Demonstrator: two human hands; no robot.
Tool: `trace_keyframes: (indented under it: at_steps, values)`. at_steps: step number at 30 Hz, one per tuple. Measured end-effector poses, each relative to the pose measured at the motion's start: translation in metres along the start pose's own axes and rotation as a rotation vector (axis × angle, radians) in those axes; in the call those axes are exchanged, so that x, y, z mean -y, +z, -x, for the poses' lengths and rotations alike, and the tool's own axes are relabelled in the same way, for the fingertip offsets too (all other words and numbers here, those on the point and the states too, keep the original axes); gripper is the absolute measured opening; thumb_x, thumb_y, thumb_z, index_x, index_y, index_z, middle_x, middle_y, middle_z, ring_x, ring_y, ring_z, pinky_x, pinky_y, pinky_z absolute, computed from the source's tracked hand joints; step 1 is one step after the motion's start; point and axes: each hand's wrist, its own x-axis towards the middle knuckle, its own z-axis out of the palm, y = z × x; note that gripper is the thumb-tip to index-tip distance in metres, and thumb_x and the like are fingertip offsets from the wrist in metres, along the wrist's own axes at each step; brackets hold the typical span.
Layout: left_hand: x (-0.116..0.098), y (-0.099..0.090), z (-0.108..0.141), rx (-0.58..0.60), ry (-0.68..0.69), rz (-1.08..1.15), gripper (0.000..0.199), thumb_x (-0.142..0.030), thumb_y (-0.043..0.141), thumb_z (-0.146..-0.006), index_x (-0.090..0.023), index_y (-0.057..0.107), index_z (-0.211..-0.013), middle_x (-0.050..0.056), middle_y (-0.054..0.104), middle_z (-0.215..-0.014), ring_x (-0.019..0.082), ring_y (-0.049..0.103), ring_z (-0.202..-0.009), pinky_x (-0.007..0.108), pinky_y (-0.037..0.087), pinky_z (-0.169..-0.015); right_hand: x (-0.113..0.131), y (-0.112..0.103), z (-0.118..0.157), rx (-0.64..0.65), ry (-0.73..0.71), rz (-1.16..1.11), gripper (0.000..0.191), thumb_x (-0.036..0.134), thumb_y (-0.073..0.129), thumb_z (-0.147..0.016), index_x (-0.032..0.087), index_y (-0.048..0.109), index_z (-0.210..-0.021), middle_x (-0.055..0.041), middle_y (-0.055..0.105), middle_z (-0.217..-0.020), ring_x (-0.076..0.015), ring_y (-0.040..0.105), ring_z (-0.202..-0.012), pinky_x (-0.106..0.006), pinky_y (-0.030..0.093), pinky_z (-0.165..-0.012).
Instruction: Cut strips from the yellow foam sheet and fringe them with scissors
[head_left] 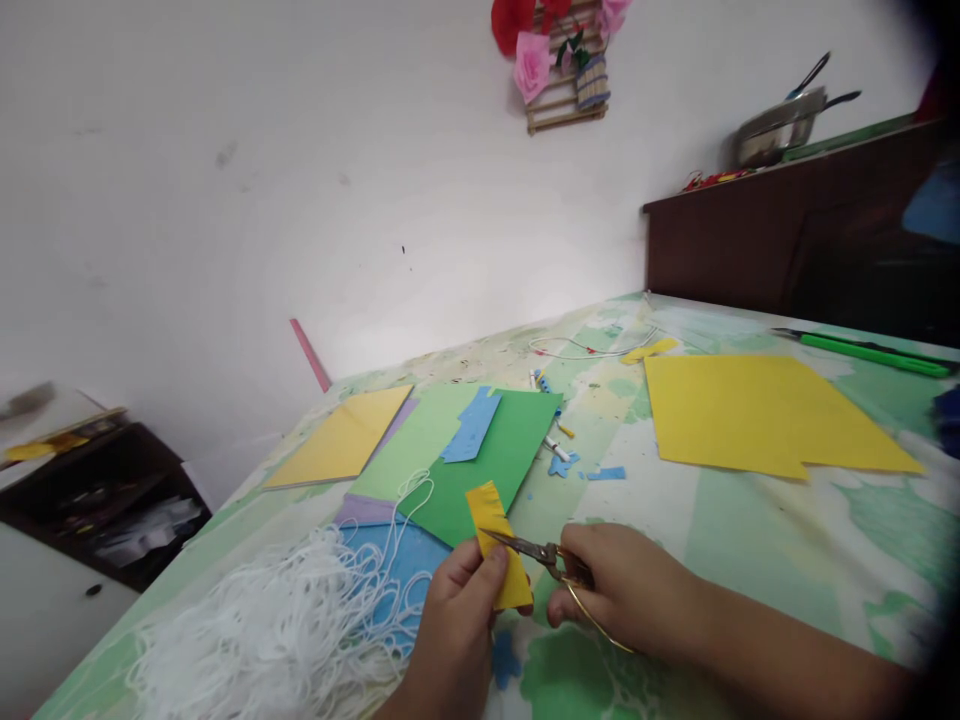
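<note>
My left hand (466, 600) pinches a small yellow paper strip (513, 582) between thumb and fingers, above the table's front part. My right hand (611, 585) is closed round the handles of a pair of scissors (544, 553). The blades reach left across the strip, just above my left thumb; whether they are biting into the paper I cannot tell. Behind the strip lies a green sheet (491, 490) with a cut piece of blue paper (472, 428) on top. A large yellow sheet (750, 410) with a notch in its near edge lies to the right.
A tangled heap of white cord (262, 620) covers the near left of the table, partly over a blue sheet (367, 545). Blue scraps (606, 473) lie mid-table. A green-handled tool (874, 353) rests far right. A dark cabinet (720, 240) stands behind, bearing a metal pan (780, 130).
</note>
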Motion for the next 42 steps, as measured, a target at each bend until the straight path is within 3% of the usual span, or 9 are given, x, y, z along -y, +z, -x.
trace_keyframes:
  at_steps: [11, 19, 28, 42]
  values:
    - [0.0, -0.011, -0.007, -0.077, 0.064, 0.129, 0.006, -0.02, 0.054, -0.064, -0.014, 0.056, -0.066, -0.002, 0.056, -0.05, 0.009, 0.051, -0.047, 0.02, 0.039, -0.048, 0.004, -0.002, 0.002, 0.027, 0.036, -0.068, 0.033, 0.052, 0.052, -0.06, 0.02, 0.047, -0.066, 0.0031, 0.05, -0.061, -0.0104, 0.038, -0.051, -0.021, 0.02, -0.043]
    - [0.0, -0.013, -0.008, -0.028, 0.091, 0.126, 0.012, -0.021, 0.054, -0.067, -0.016, 0.053, -0.078, -0.001, 0.058, -0.063, 0.009, 0.052, -0.054, 0.023, 0.043, -0.054, 0.003, -0.001, 0.001, 0.025, 0.057, -0.076, 0.03, 0.049, 0.052, -0.061, 0.019, 0.047, -0.065, 0.0029, 0.049, -0.06, -0.0104, 0.038, -0.051, -0.021, 0.021, -0.044]
    - [-0.003, -0.014, -0.006, -0.088, 0.085, 0.047, 0.013, -0.026, 0.059, -0.063, -0.013, 0.056, -0.064, -0.002, 0.055, -0.053, 0.008, 0.051, -0.047, 0.02, 0.041, -0.048, 0.002, -0.002, 0.0, 0.037, 0.067, -0.104, 0.03, 0.048, 0.051, -0.062, 0.019, 0.046, -0.066, 0.0025, 0.05, -0.061, -0.0105, 0.039, -0.052, -0.021, 0.022, -0.044]
    - [-0.002, -0.011, -0.003, -0.078, 0.09, -0.062, 0.013, -0.027, 0.056, -0.065, -0.014, 0.055, -0.063, -0.003, 0.054, -0.05, 0.008, 0.049, -0.045, 0.019, 0.038, -0.046, 0.003, -0.001, 0.003, 0.065, 0.038, -0.109, 0.035, 0.053, 0.05, -0.061, 0.019, 0.047, -0.066, 0.0023, 0.049, -0.061, -0.0103, 0.038, -0.051, -0.02, 0.022, -0.042]
